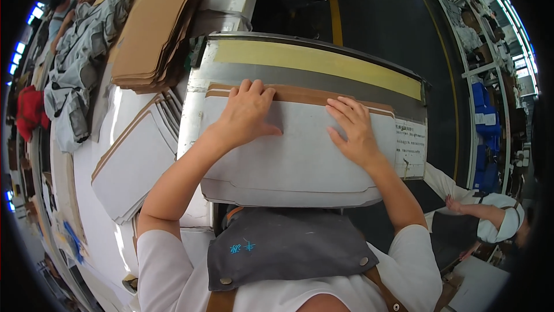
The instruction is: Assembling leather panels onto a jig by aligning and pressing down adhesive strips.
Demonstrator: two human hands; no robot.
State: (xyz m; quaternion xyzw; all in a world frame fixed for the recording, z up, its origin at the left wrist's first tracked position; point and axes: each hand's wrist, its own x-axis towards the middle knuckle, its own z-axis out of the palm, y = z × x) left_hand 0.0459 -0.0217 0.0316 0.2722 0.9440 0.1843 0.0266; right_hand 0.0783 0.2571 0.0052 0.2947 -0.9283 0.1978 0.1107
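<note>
In front of me a wide white panel point(300, 156) with a brown strip along its far edge lies flat on the machine bed point(199, 81). More layers show beneath it at the near edge. My left hand point(249, 111) rests on the panel's far left part, fingertips over the brown strip point(303, 96) and thumb spread away. My right hand point(353, 130) lies on the far right part, fingers stretched toward the same strip. Neither hand is wrapped round anything.
A fanned stack of white panels with brown edges point(135, 153) lies to my left. Beyond it stands a tall pile of brown sheets point(156, 26), beside grey fabric pieces point(83, 64). A yellow band point(317, 67) crosses the machine's far side. Another person point(496, 217) is at the right, near blue bins point(486, 119).
</note>
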